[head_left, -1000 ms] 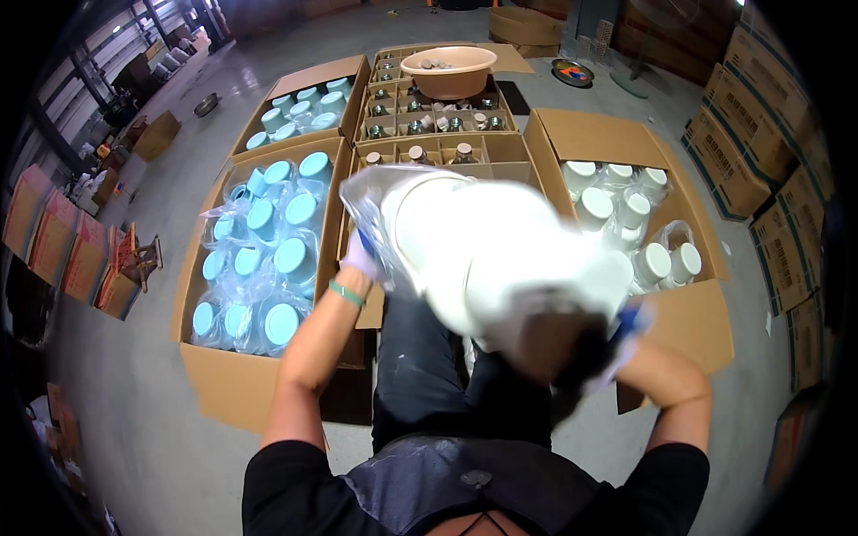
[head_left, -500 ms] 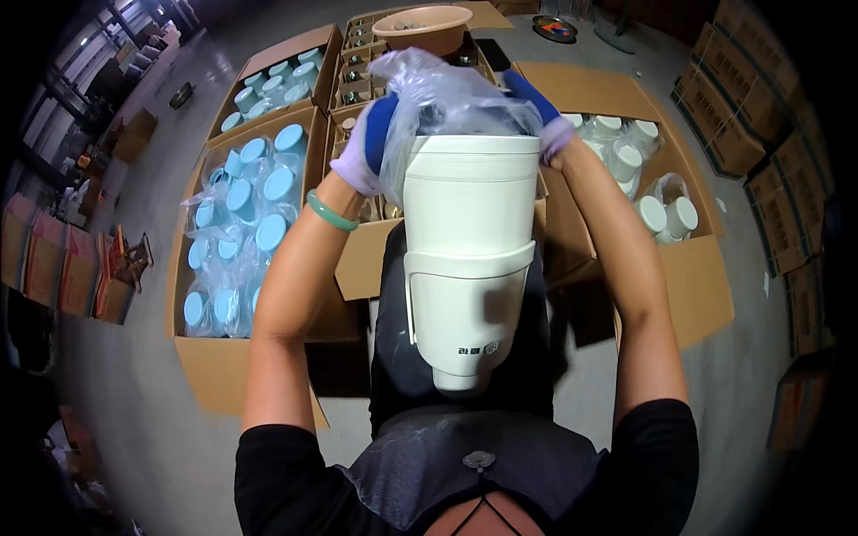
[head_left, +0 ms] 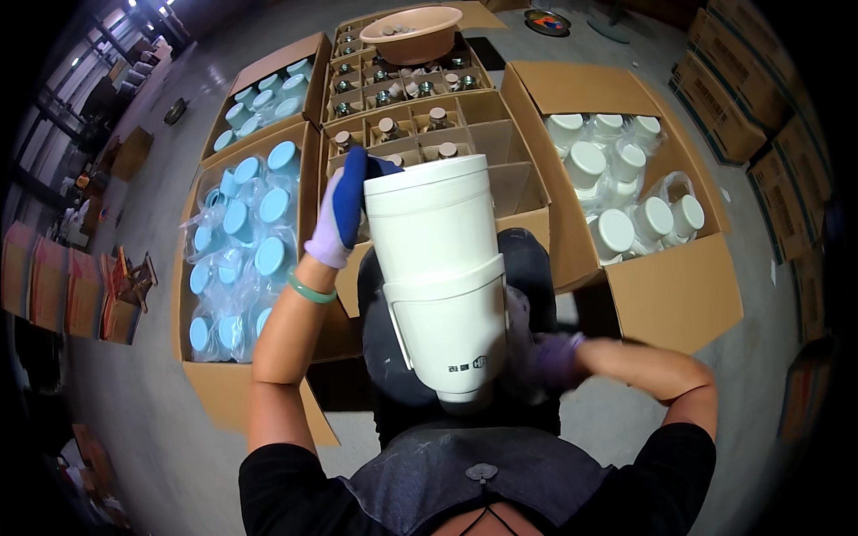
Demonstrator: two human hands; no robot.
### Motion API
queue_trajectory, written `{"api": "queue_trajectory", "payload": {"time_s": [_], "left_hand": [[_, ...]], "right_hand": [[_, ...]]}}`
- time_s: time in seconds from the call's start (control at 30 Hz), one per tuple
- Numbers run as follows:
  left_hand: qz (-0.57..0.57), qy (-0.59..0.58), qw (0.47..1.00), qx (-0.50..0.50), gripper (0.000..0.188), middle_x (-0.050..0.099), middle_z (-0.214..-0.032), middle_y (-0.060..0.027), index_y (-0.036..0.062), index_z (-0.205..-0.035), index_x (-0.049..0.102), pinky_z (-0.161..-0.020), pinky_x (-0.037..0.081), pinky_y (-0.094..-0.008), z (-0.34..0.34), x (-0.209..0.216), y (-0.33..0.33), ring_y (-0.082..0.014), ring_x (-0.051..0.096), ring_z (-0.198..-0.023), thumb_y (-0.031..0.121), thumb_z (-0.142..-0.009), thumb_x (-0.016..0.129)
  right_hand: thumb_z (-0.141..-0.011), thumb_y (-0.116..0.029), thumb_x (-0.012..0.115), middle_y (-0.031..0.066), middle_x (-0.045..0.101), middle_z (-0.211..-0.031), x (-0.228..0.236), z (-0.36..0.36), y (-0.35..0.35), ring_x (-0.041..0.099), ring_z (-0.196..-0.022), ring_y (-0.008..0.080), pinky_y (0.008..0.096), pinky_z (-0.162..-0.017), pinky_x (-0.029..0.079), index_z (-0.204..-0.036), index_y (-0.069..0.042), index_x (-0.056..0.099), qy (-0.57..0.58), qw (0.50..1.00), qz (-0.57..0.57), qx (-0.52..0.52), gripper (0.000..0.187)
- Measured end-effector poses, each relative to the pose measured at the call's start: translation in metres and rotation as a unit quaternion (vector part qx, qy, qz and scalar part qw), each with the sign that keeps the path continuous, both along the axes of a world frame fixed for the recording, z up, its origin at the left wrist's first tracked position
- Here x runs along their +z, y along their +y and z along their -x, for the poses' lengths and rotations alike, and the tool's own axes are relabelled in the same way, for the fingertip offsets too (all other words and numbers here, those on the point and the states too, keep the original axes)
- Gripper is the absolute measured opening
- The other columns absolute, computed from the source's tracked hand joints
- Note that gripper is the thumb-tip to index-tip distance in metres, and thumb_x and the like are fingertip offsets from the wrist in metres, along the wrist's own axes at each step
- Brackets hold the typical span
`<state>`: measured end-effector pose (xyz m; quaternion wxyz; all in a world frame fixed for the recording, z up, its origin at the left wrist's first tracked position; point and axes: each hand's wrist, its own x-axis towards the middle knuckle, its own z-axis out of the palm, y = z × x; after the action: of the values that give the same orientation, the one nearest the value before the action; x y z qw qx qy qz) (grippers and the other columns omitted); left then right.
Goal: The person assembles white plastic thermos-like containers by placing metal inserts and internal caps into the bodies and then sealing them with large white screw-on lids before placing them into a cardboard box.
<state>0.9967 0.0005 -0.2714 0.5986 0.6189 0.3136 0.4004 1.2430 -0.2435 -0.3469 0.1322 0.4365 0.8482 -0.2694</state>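
Observation:
A large white tumbler [head_left: 438, 232] stands on my lap, leaning slightly, its wide end up and its narrow foot toward me. A white handle band [head_left: 447, 281] wraps its middle. In a blue and lilac work glove, my left hand [head_left: 344, 205] grips the tumbler's upper left side at the rim, the fingertips partly hidden. My right hand [head_left: 556, 361], in a similar glove, is low at the tumbler's right side and smeared by motion. Against it bunches a blurred, see-through plastic bag [head_left: 521, 335], which the hand seems to hold.
On the left, cartons hold light-blue lidded cups [head_left: 237, 219] in plastic. A divided carton [head_left: 527, 219] ahead holds stoppered glass bottles, with a peach basin [head_left: 420, 40] farther back. White cups [head_left: 612, 232] fill part of the right carton. Stacked boxes [head_left: 724, 107] stand far right.
The plastic bag has come off the tumbler's top. My right hand has swung down to its lower right side. The tumbler has tilted and its top moved left with my left hand.

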Motion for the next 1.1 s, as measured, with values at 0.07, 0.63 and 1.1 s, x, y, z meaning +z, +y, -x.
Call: {"api": "queue_trajectory", "payload": {"time_s": [0.07, 0.63, 1.1], "left_hand": [[0.007, -0.024, 1.000, -0.016, 0.055, 0.068, -0.088, -0.0040, 0.0002, -0.104, 0.065, -0.077, 0.050, -0.0246, -0.003, -0.034, 0.017, -0.0117, 0.063, -0.082, 0.044, -0.108, 0.032], [-0.354, 0.246, 0.900, 0.064, 0.052, 0.041, -0.148, -0.0152, -0.0027, -0.151, 0.029, -0.114, 0.030, -0.0345, -0.005, 0.010, -0.002, -0.0243, 0.041, -0.134, 0.017, -0.103, 0.037], [-0.312, 0.235, 0.920, 0.033, 0.065, 0.036, -0.147, -0.0253, -0.0081, -0.144, 0.032, -0.113, 0.033, -0.0407, 0.008, -0.003, 0.028, -0.0319, 0.042, -0.133, 0.013, -0.090, 0.063]], "right_hand": [[-0.077, -0.010, 0.065, 0.0143, 0.067, -0.116, 0.057, -0.033, 0.048, 0.063, -0.109, 0.0346, 0.0401, -0.096, 0.049, -0.124, -0.013, 0.063, 0.046, 0.996, -0.013, -0.071, 0.048], [-0.092, -0.039, 0.060, 0.0209, 0.042, -0.150, 0.016, -0.021, 0.234, 0.039, -0.141, 0.0316, 0.0417, -0.116, 0.029, -0.149, 0.001, 0.035, 0.596, 0.773, -0.131, -0.175, 0.074], [-0.100, -0.054, 0.042, 0.0191, 0.036, -0.154, -0.053, -0.031, 0.277, 0.035, -0.142, 0.0276, 0.0398, -0.118, 0.025, -0.151, 0.002, 0.032, 0.615, 0.749, -0.063, -0.240, 0.076]]}}
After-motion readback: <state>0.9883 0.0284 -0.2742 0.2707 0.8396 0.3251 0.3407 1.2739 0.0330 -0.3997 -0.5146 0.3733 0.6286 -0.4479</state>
